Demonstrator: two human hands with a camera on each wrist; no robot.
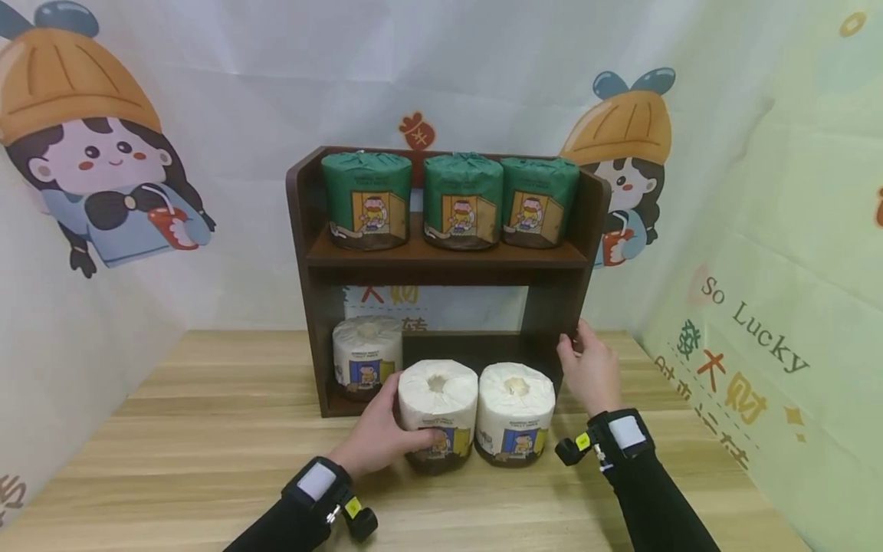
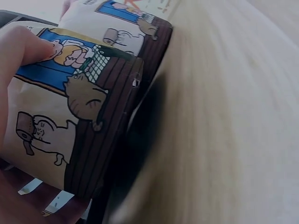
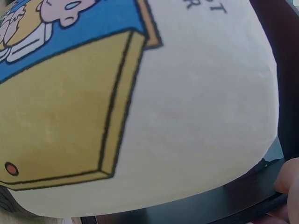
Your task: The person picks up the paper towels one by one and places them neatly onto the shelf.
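Note:
A white-wrapped toilet paper roll stands on the table before a dark brown shelf, and my left hand grips it from its left side, thumb across the printed front. Close at its right is a second white toilet paper roll. My right hand is at the shelf's right side panel; the right wrist view shows its thumb and fingers on either side of the dark panel edge, pinching it. The second roll fills most of that view.
A third white roll sits in the lower compartment at left. On the upper board stand three green-wrapped rolls, at left, middle and right. Light wood table surrounds the shelf; a printed cloth hangs behind.

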